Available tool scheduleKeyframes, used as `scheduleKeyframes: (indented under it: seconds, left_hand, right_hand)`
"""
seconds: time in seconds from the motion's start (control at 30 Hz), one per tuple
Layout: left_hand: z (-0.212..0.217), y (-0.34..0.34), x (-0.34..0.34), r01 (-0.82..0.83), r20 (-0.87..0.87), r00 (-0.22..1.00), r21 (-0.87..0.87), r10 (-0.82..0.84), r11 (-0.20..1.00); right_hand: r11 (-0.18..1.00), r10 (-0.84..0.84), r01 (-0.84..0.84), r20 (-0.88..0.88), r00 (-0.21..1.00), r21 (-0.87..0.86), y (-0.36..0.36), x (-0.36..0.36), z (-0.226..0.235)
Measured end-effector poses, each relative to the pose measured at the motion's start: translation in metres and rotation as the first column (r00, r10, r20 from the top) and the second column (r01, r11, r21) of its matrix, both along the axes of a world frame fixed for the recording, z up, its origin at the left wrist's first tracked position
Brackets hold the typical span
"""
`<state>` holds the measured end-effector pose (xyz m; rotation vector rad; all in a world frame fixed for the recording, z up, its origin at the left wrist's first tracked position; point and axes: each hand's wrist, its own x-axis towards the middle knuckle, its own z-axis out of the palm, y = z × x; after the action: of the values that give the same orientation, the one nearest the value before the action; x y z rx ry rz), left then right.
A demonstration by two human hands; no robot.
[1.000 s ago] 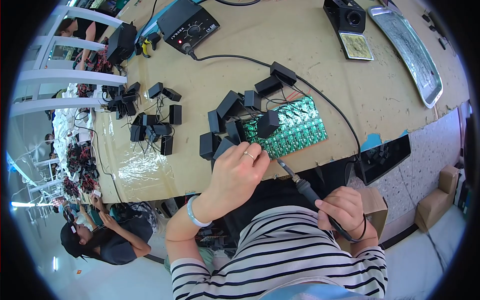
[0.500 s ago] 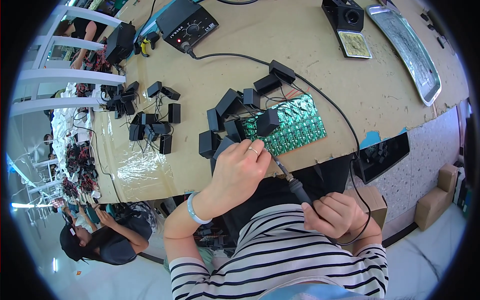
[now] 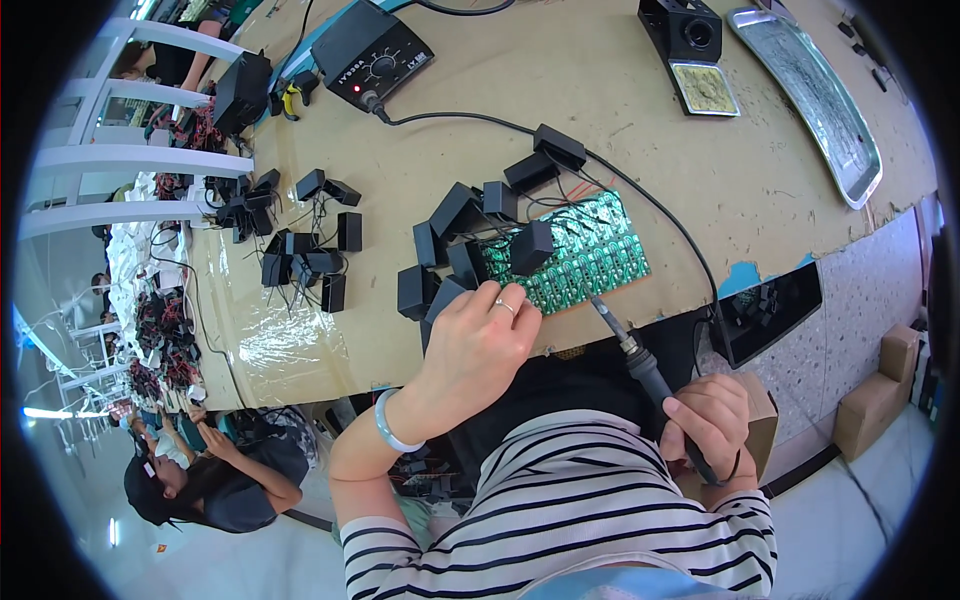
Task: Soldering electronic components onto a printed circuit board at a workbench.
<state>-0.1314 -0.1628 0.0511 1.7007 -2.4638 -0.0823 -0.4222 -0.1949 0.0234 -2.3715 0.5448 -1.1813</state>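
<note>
A green circuit board (image 3: 597, 262) with rows of small solder points lies near the table's front edge. My left hand (image 3: 482, 335) is closed in a pinch at the board's near left corner; whatever its fingertips hold is hidden. My right hand (image 3: 708, 425) grips a soldering iron (image 3: 652, 378), whose tip points at the board's near edge. Whether the tip touches cannot be made out. Several small black boxes (image 3: 456, 210) with thin black wires crowd the board's left side, and one black box (image 3: 531, 247) rests over the board itself.
A black soldering station (image 3: 372, 55) stands at the back, its cable curving past the board. An iron holder with a yellow cleaning pad (image 3: 705, 88) and a metal tray (image 3: 815, 100) sit far right. More black boxes (image 3: 302, 255) lie left. Another person (image 3: 215, 470) works beyond.
My right hand has moved right with the soldering iron, drawing its tip away from my left fingertips along the board's near edge. My left hand stays nearly in place.
</note>
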Motion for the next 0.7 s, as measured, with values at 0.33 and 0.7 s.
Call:
scheduleKeyframes:
  seconds: [0.33, 0.7]
  left_hand:
    - [0.022, 0.004, 0.011, -0.125, -0.117, 0.987, -0.137, 0.109, 0.983]
    - [-0.004, 0.026, 0.138, -0.694, -0.627, 0.526, 0.074, 0.575, 0.716]
  right_hand:
    - [0.998, -0.038, 0.038, -0.006, 0.999, 0.044, 0.006, -0.003, 0.004]
    - [0.997, -0.029, 0.029, -0.001, 1.000, 0.076, 0.001, -0.001, 0.001]
